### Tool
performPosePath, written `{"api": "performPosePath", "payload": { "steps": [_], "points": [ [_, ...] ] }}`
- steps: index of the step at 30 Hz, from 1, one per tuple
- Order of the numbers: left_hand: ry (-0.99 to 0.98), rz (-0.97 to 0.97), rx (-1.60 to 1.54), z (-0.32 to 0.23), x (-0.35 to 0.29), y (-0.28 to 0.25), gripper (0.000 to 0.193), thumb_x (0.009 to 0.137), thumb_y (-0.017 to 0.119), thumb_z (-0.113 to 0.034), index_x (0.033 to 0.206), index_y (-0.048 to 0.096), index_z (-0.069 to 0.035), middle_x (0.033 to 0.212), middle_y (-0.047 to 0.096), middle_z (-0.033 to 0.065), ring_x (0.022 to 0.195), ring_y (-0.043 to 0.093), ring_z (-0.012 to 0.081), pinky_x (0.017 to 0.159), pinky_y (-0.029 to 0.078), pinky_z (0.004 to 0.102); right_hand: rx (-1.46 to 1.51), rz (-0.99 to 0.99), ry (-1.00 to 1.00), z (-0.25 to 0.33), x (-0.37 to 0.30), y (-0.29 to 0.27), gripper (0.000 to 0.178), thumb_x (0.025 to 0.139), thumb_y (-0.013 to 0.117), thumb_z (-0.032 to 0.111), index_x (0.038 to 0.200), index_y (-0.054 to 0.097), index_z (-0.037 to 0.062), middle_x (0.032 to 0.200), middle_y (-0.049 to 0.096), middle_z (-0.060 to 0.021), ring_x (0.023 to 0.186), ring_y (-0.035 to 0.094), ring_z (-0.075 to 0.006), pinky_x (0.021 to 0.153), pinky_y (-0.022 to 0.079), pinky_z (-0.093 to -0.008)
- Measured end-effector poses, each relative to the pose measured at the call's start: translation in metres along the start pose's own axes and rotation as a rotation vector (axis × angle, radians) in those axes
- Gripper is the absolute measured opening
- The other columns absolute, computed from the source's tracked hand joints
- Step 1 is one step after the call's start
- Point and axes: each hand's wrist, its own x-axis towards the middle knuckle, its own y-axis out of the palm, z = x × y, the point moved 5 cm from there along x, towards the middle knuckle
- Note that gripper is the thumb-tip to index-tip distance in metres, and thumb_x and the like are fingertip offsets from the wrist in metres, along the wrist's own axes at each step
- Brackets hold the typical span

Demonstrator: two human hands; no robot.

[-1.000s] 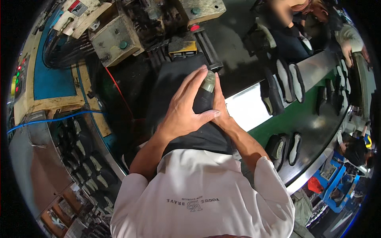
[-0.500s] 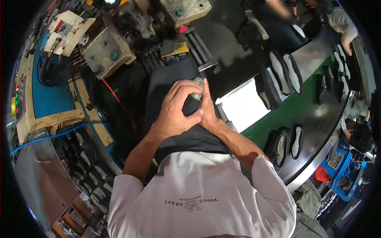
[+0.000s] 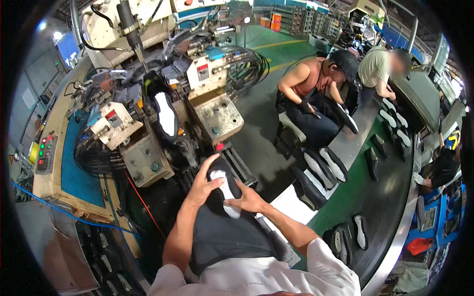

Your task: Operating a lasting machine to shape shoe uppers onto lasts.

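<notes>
A black shoe upper with a white insole (image 3: 224,191) rests over my lap, bottom side up, its long axis pointing away from me. My left hand (image 3: 201,186) grips its left edge, thumb laid across the white insole. On the other side, my right hand (image 3: 246,198) clasps the shoe lower down, its thumb pressing on the insole. Ahead and to the left, another black shoe (image 3: 165,114) with a white bottom sits in the shoe machine (image 3: 126,111), apart from my hands.
At right a dark conveyor (image 3: 382,197) carries several black shoes (image 3: 316,167) and white-bottomed pieces. A white sheet (image 3: 286,203) lies by its near edge. A seated person (image 3: 316,93) handles a shoe, another person (image 3: 377,69) beyond. A rack of shoes (image 3: 106,256) stands at lower left.
The view has tilted up, bringing the machine and co-workers in. My hands, earlier cupped round a greenish-grey rounded piece, now hold the shoe with its white insole showing.
</notes>
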Motion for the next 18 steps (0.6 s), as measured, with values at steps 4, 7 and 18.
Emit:
{"api": "performPosePath", "payload": {
  "steps": [4,7,18],
  "points": [
    [-0.147,-0.402,0.107,0.094,0.006,-0.052,0.059,0.091,0.080,-0.012,0.146,0.060,-0.004,0.130,0.067,0.0104,0.117,0.063,0.0216,0.103,0.051,0.0358,-0.109,-0.220,-0.090,-0.010,-0.039,0.022,0.108,0.086,0.087,0.046,0.168,0.032,0.0036,0.155,0.049,-0.0338,0.134,0.060,-0.0431,0.113,0.050,-0.0470],
    [-0.368,-0.596,0.058,0.165,-0.016,-0.076,0.056,0.091,0.081,-0.014,0.143,0.062,-0.005,0.125,0.070,0.0106,0.112,0.067,0.0249,0.098,0.054,0.0379,-0.792,-0.124,-0.138,0.000,-0.071,0.056,0.099,0.087,0.086,0.045,0.170,0.035,0.0267,0.170,0.023,-0.0352,0.130,0.053,-0.0536,0.109,0.053,-0.0544],
    [0.018,-0.494,0.944,0.138,0.002,-0.103,0.019,0.098,0.067,-0.018,0.103,0.078,-0.003,0.098,0.077,0.0219,0.096,0.074,0.0444,0.083,0.057,0.0507,-0.737,-0.054,-0.199,-0.035,-0.058,0.056,0.071,0.091,0.078,0.037,0.158,0.056,0.0375,0.172,0.022,-0.0339,0.114,0.057,-0.0498,0.098,0.058,-0.0566]
  ]
}}
